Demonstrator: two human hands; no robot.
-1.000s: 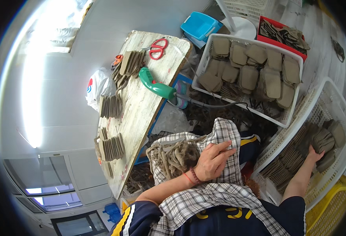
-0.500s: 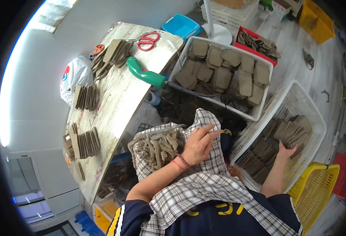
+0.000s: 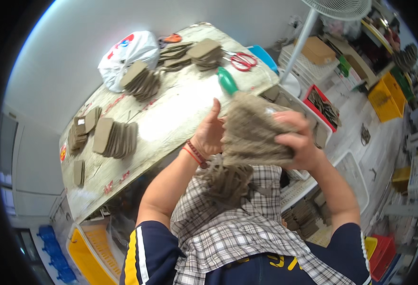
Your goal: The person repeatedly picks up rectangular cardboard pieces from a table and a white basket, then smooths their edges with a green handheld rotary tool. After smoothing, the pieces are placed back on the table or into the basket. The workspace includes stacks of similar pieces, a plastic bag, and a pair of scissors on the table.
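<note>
R hand (image 3: 298,137) is out of the white basket (image 3: 354,173) vs. prev. frame, gripping a blurred stack of brown pads (image 3: 254,130) above the checked apron (image 3: 228,242), nr. tabletop (image 3: 166,128) edge. L hand (image 3: 209,137) is spread, thumb up, at stack's left side; contact unclear. Strips (image 3: 228,183) lie over apron.

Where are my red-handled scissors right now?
In the head view, the red-handled scissors lie at the far right of the table, between a stack of brown pads and the blue bin, beyond the green tool.
</note>
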